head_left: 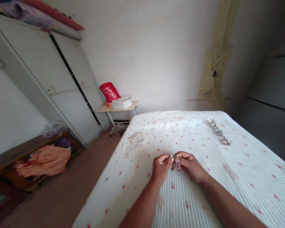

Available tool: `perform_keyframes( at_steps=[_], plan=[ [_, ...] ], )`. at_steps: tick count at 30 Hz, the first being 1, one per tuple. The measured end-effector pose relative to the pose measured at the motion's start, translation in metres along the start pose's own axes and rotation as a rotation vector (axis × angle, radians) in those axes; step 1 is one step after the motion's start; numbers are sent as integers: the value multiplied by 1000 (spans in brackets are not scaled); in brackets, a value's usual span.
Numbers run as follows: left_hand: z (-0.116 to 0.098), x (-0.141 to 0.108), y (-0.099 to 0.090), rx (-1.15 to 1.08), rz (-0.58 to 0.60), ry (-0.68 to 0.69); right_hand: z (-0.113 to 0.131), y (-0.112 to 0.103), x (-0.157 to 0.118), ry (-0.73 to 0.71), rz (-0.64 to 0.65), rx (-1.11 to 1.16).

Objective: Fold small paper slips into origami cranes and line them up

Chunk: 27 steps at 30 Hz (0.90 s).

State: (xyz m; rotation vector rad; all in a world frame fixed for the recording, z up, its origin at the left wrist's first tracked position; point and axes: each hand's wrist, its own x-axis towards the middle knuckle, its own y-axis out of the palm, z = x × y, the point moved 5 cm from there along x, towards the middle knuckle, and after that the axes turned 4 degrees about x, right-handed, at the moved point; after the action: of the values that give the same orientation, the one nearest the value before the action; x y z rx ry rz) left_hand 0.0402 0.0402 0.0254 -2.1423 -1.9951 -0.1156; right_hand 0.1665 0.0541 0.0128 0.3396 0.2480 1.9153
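Above the bed's striped white cover, my left hand (162,165) and my right hand (188,163) meet fingertip to fingertip. Between them they pinch a small greyish piece (174,165), dark at its lower end; its kind is too small to make out. Both hands are closed, thumbs against fingers. Farther off to the right, a row of small grey-brown pointed pieces (218,131) lies on the cover, with a bluish bit midway along it. Left of my hands, printed clear wrappers or papers (135,142) lie flat.
The bed (180,205) fills the middle. Beyond its far left corner, a small table (116,109) bears a red bag (109,91) and a white box (122,104). At left stand a tall cabinet (45,72) and a low wooden unit with an orange plastic bag (46,160).
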Motion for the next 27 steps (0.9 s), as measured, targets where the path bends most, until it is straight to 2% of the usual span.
perform_keyframes(
  at_steps=[7,16,27],
  plan=[
    [2,-1,1,104,-43,11,7,3,-1,-22,7,-128],
    [6,0,0,217,-44,20,14,9,-4,21,1,-206],
    [5,-1,2,113,-13,-58,8,1,-2,-45,-72,-331]
  ],
)
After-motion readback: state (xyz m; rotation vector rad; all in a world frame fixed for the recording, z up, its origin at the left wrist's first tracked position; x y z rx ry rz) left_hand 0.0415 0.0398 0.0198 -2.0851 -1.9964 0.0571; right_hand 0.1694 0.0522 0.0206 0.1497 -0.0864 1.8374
